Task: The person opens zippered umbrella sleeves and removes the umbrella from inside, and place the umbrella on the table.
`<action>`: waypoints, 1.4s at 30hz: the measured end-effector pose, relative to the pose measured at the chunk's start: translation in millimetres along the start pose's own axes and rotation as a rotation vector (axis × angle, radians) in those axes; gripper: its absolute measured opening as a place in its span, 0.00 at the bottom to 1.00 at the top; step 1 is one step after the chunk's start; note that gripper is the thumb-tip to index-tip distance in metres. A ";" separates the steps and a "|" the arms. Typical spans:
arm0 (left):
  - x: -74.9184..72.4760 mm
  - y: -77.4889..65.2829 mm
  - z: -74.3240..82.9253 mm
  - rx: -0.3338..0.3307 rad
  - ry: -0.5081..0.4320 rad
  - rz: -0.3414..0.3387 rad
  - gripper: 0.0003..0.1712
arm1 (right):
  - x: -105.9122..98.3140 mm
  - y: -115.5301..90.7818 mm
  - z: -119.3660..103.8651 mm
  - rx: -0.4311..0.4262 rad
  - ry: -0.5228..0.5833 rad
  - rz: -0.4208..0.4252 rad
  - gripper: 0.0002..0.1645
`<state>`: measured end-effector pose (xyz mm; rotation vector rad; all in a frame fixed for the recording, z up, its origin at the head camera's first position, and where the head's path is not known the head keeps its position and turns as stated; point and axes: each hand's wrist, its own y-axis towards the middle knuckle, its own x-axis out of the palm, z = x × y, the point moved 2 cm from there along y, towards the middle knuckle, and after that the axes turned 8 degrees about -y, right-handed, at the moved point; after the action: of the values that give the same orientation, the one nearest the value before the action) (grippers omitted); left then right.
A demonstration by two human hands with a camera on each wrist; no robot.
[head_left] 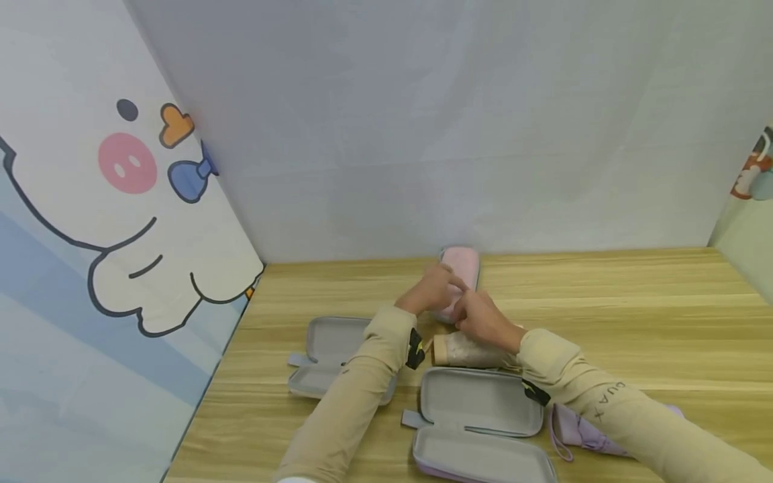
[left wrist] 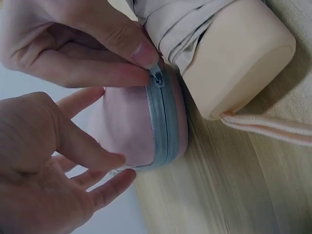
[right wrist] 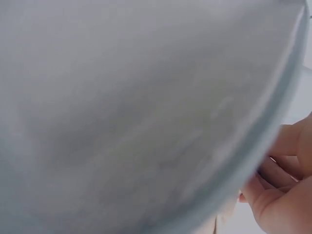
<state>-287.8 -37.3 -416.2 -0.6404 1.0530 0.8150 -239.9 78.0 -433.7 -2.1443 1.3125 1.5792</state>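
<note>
A pink zip case (head_left: pixel 464 266) with a blue-grey zip lies at the back of the table. My right hand (head_left: pixel 481 319) is at its near end; in the left wrist view its thumb and finger pinch the zip pull (left wrist: pixel 157 77). Over the case is my left hand (head_left: pixel 436 288), its fingers spread and lightly bent beside the pink shell in the left wrist view. A folded beige umbrella (head_left: pixel 468 351) with a cream handle (left wrist: pixel 239 58) and cord lies just in front of the case, partly under my right wrist.
Two opened cases with grey linings, a left one (head_left: pixel 338 339) and a nearer one (head_left: pixel 483 402), lie below my forearms. A folded purple umbrella (head_left: pixel 582 429) is partly under my right sleeve. A grey lining (right wrist: pixel 146 112) fills most of the right wrist view, blurred.
</note>
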 end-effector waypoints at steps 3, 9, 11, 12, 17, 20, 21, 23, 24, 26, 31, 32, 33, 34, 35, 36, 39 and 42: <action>4.1 2.1 2.1 0.007 0.038 -0.044 0.24 | 0.8 -0.8 0.3 0.013 -0.001 0.005 0.14; 6.9 0.3 2.2 -0.064 -0.023 -0.077 0.31 | -0.2 -1.1 -1.3 0.001 0.000 0.023 0.14; 6.8 -0.7 1.3 -0.080 -0.044 -0.071 0.32 | -0.8 -0.6 -2.4 -0.011 0.006 0.026 0.15; 6.8 -1.1 0.9 -0.083 -0.050 -0.070 0.33 | -0.9 -0.5 -2.6 -0.013 0.005 0.028 0.15; 6.0 -3.5 1.5 -0.080 -0.089 -0.044 0.35 | -1.0 -1.6 -2.5 -0.013 -0.004 0.041 0.15; 5.2 -4.8 3.1 -0.075 -0.089 -0.024 0.36 | -1.1 -2.7 -1.3 -0.014 -0.009 0.047 0.15; 5.1 -5.2 3.5 -0.078 -0.091 -0.020 0.36 | -1.2 -3.0 -0.6 -0.013 -0.012 0.049 0.15; 3.9 -6.2 5.1 -0.079 -0.080 -0.011 0.36 | -1.8 -4.0 0.9 -0.006 -0.018 0.046 0.15; 3.3 -6.9 5.9 -0.081 -0.071 -0.008 0.36 | -2.3 -4.6 1.7 -0.002 -0.023 0.044 0.15; 2.0 -8.1 7.4 -0.087 -0.048 0.002 0.35 | -3.9 -5.6 2.1 0.005 -0.026 0.040 0.15; 1.6 -8.6 9.4 -0.114 0.015 0.007 0.35 | -6.6 -7.7 3.3 0.012 -0.030 0.040 0.16; 1.8 -8.6 9.7 -0.120 0.016 0.004 0.35 | -6.6 -8.0 4.0 0.014 -0.028 0.041 0.16; 1.9 -8.4 10.1 -0.126 0.012 0.002 0.35 | -6.4 -8.1 4.6 0.015 -0.027 0.041 0.16; 1.9 -8.4 10.4 -0.132 0.006 -0.001 0.35 | -6.4 -8.2 5.0 0.016 -0.024 0.041 0.16; 1.8 -8.3 10.8 -0.135 0.001 -0.001 0.35 | -6.3 -8.2 5.5 0.014 -0.021 0.042 0.16; 1.8 -8.4 11.1 -0.137 -0.006 -0.002 0.35 | -6.3 -8.2 5.8 0.013 -0.021 0.042 0.16; 1.7 -8.4 11.7 -0.137 -0.023 -0.005 0.34 | -6.5 -8.3 6.8 0.010 -0.018 0.039 0.15; 2.3 -7.7 10.8 -0.126 -0.035 -0.011 0.34 | -7.1 -8.7 7.9 0.012 -0.011 0.040 0.15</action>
<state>-275.5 -32.4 -413.8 -0.7348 0.9712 0.8850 -239.4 91.7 -434.1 -2.1119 1.3666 1.5918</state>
